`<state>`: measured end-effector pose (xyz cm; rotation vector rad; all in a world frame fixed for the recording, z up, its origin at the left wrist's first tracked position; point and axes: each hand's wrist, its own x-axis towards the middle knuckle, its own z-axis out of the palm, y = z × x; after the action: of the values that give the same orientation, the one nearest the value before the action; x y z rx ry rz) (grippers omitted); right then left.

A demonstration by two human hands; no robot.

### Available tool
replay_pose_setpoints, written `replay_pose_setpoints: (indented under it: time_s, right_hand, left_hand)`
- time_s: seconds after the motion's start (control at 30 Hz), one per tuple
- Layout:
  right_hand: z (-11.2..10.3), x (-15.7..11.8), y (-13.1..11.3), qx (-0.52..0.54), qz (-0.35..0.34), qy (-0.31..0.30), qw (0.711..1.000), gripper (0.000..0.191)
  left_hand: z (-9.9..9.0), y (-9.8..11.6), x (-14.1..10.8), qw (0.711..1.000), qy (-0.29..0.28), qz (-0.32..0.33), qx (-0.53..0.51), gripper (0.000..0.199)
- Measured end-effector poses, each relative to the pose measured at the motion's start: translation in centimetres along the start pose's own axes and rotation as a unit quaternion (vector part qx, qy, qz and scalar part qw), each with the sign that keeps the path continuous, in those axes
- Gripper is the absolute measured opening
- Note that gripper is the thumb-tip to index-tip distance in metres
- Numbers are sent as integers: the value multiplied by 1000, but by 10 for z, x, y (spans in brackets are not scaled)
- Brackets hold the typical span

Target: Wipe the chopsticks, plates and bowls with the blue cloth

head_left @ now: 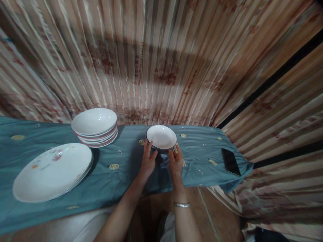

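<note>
A small white bowl (161,137) with a dark rim sits between my two hands near the middle of the table. My left hand (148,159) grips its left side, the fingers along the rim and the thumb at the near edge. On the near right side, my right hand (176,160) is closed on the same bowl. Thin pale sticks (184,163), perhaps chopsticks, show beside and behind my right hand, partly hidden by it. A dark, bluish patch lies below the bowl between my hands; I cannot make out what it is.
To the left stand a stack of white bowls (94,121) with red bands and, nearer, stacked oval plates (54,171) with a floral print. A black phone (230,162) lies near the right end of the green tablecloth (204,151). A patterned curtain (161,67) hangs behind.
</note>
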<state>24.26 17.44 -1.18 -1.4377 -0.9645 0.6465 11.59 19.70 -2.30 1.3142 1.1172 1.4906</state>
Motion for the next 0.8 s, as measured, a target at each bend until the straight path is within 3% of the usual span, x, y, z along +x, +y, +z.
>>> replay_pose_setpoints:
  time_s: [0.47,0.63,0.8]
  right_hand:
    - [12,-14,-22,-65,-29,-14,997,44]
    - [30,-29,-27,-86,-56,-81,991,35]
    - [63,-57,-31,-89,-88,-166,978,30]
  left_hand:
    - [-15,11,-13,999,-30,-5,16,46]
    - [-39,20,-24,999,-31,-7,39,47]
    - [-75,31,-33,996,-19,11,89,45]
